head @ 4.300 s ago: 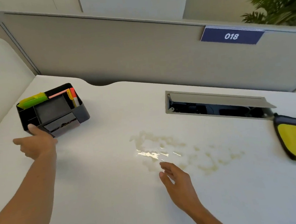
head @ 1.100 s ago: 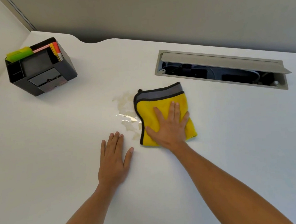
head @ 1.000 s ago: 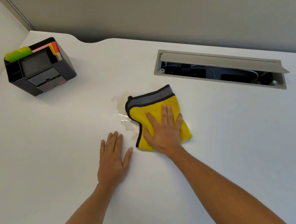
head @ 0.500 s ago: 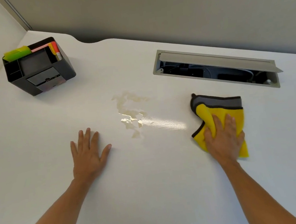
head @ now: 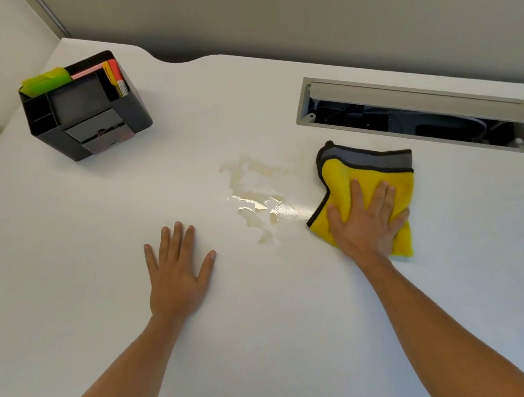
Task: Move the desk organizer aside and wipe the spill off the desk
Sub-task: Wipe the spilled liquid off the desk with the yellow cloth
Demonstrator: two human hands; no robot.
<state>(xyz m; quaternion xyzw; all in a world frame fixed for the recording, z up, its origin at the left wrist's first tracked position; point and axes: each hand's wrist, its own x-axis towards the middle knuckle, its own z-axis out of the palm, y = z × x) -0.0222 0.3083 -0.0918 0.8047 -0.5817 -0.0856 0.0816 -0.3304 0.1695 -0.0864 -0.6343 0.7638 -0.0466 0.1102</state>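
Two hands lie flat on the white desk (head: 65, 251) — the right hand (head: 366, 219), fingers spread, pressing the yellow grey-edged microfibre cloth (head: 377, 166) just right of the pale glossy spill (head: 254, 199), the empty left hand (head: 178, 271) just below-left — black plastic desk organizer (head: 83, 107) well aside, far left.

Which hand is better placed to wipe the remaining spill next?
The right hand: it presses the yellow cloth just right of the spill. The left hand lies flat, empty.
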